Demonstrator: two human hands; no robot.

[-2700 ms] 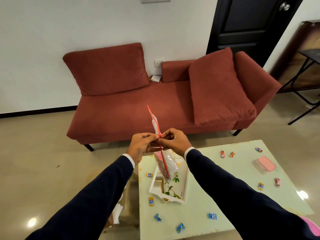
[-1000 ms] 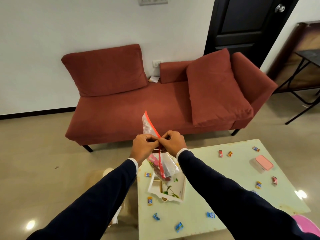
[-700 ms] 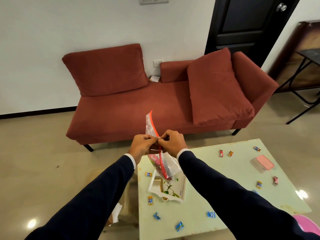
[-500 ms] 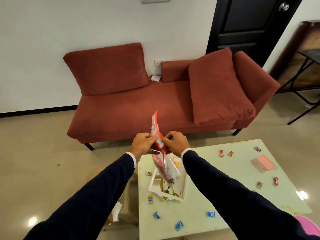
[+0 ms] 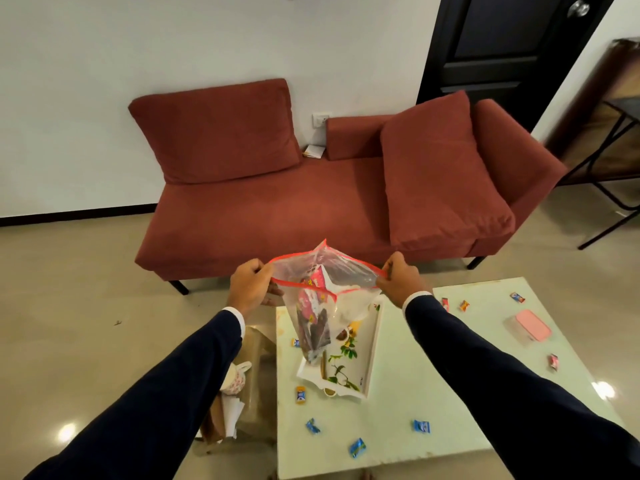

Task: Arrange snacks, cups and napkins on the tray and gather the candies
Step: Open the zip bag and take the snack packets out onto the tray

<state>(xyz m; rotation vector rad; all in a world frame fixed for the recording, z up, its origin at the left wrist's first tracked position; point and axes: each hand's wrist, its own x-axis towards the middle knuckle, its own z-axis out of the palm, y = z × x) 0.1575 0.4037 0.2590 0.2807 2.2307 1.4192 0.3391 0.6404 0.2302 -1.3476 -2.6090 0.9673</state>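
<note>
A clear zip bag (image 5: 349, 299) with a red seal hangs in the air above the table, its mouth pulled wide. My left hand (image 5: 247, 285) grips the left side of the mouth and my right hand (image 5: 400, 280) pinches the right side. Pink and dark snack packets (image 5: 313, 323) show inside the bag. Below it a white tray (image 5: 372, 344) with a leaf print lies on the pale green table (image 5: 398, 403). Several wrapped candies lie scattered on the table, such as a blue candy (image 5: 420, 426) and a red candy (image 5: 553, 361).
A pink lidded box (image 5: 531, 325) sits at the table's right. A floral cup (image 5: 235, 375) and white napkins (image 5: 232, 412) lie in a brown bag on the floor left of the table. A red sofa (image 5: 277, 209) stands behind.
My hands were together at the bag's sealed top; they have pulled apart sideways and the bag's mouth now stands open. The view has tilted down a little.
</note>
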